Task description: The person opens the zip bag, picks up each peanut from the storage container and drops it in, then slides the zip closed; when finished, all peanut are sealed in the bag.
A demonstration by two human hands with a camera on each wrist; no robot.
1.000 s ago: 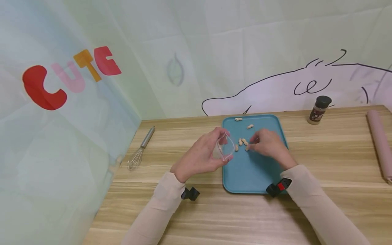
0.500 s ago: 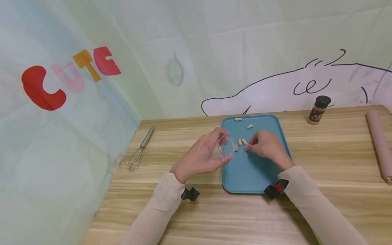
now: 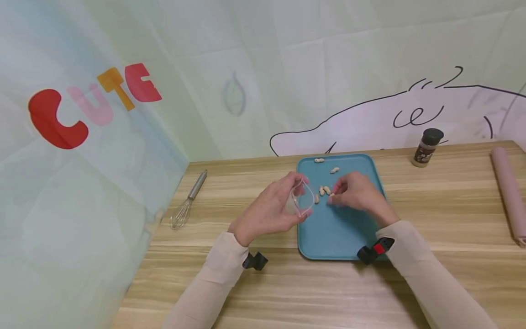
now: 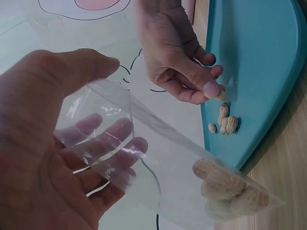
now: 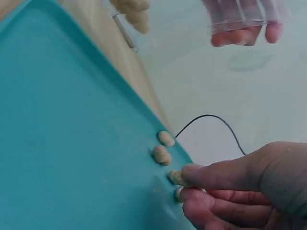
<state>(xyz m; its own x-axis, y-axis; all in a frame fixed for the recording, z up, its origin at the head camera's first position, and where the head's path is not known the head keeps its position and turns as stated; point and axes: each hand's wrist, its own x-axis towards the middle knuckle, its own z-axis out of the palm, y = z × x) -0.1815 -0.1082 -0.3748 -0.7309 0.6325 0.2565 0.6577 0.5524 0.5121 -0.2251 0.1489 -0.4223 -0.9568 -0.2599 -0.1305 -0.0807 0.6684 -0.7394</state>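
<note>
My left hand point(image 3: 269, 208) holds a clear plastic bag point(image 4: 165, 143) by its mouth, thumb and fingers spreading the opening. Several peanuts point(image 4: 230, 191) lie at the bottom of the bag in the left wrist view. Over the blue tray point(image 3: 328, 240), my right hand point(image 3: 357, 194) pinches a peanut point(image 5: 179, 178) between thumb and index finger. Loose peanuts point(image 3: 322, 190) lie on the tray just left of those fingertips. Two more, one peanut point(image 3: 334, 170) and another peanut point(image 3: 319, 160), lie toward its far edge.
A whisk point(image 3: 189, 201) lies on the wooden table point(image 3: 287, 292) at left. At the back right stands a black-capped seasoning jar point(image 3: 427, 147). A pink roll point(image 3: 508, 196) lies at the far right. Printed cloth point(image 3: 263, 82) hangs behind the table.
The right hand has stayed over the same part of the tray, and its fingertips now hold the peanut slightly higher. The left hand and bag have hardly moved.
</note>
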